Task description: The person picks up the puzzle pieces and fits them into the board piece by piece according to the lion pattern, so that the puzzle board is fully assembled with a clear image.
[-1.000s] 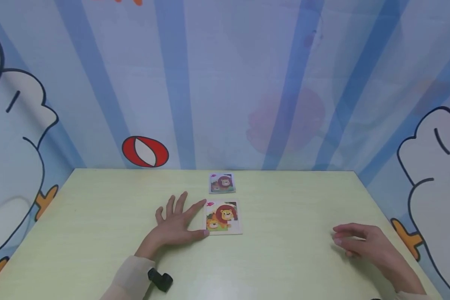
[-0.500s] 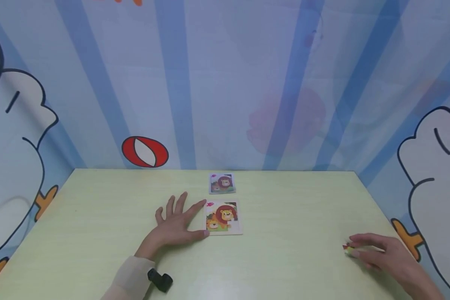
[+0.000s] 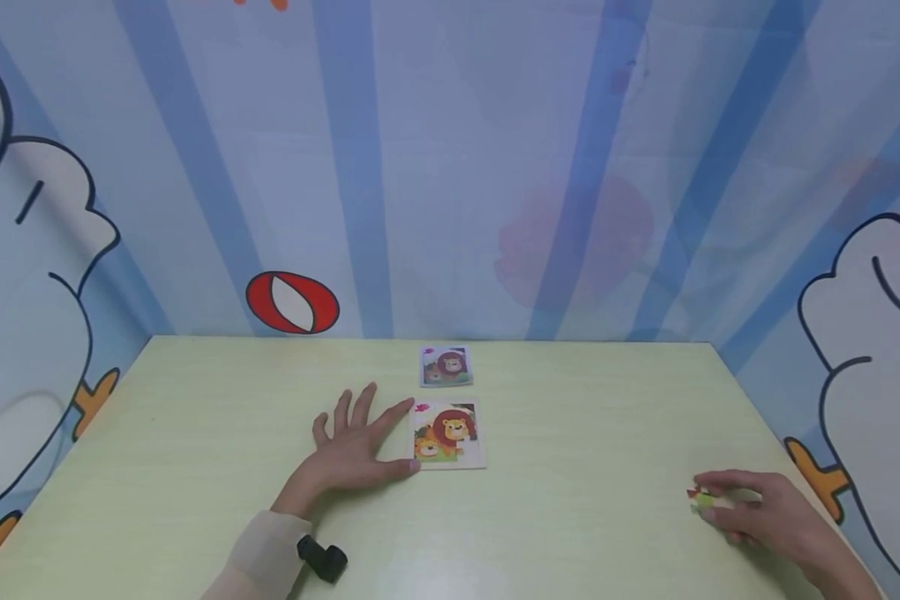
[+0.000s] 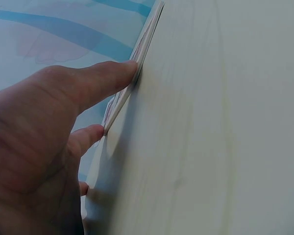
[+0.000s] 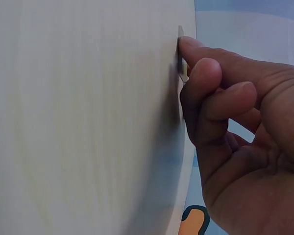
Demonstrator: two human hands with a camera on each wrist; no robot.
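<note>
A square lion puzzle lies flat on the table, its lower right corner showing bare white. My left hand spreads its fingers beside it, with thumb and index fingertip at the left edge. That contact shows in the left wrist view, where the thumb presses the side of the puzzle. Well to the right, my right hand pinches a small green and red puzzle piece between thumb and fingers. Seen from the right wrist, the piece is nearly edge-on, low over the table, partly covered by the fingertips.
Behind the puzzle lies a smaller card with the same lion picture. The pale wooden table ends at a blue striped backdrop with printed cartoon figures. A small black device is strapped at the left wrist.
My right hand has shifted right and nearer the table's front, and the puzzle piece has come into view between its fingertips. My left hand and the lion puzzle have stayed put.
</note>
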